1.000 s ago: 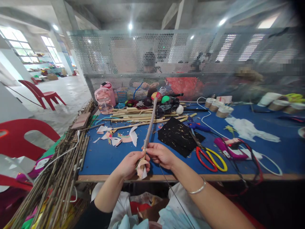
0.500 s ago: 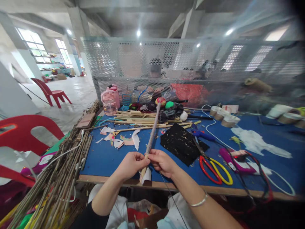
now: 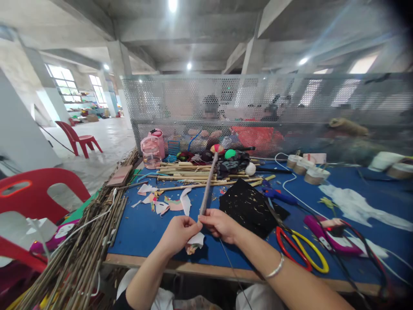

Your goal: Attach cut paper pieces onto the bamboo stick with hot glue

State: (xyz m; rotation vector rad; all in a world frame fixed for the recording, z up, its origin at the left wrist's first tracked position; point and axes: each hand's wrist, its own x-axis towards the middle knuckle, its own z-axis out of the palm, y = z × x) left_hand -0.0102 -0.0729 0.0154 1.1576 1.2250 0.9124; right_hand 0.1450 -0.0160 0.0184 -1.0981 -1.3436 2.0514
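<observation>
Two bare hands meet at the near end of a slender grey stick (image 3: 209,187), which slants away just left of the black cloth (image 3: 245,206) on the blue surface (image 3: 138,234). Your right hand (image 3: 222,224) pinches the shaft between thumb and fingers; your left hand (image 3: 180,234) is closed at its very end, the grip partly hidden. A pale crumpled scrap (image 3: 197,240) shows below, left of the cloth and nearer to you. Beyond the cloth, the stick's far end overlaps a red-and-yellow ball (image 3: 217,149); whether they are joined, you cannot tell. Judging by looks, expect the stick to be light, fairly stiff and more dull than slippery, long enough to swing at the tip. The scrap seems thin and soft, liable to crease or tear. Your best hold is probably low on the shaft, with a lighter touch on the scrap.
</observation>
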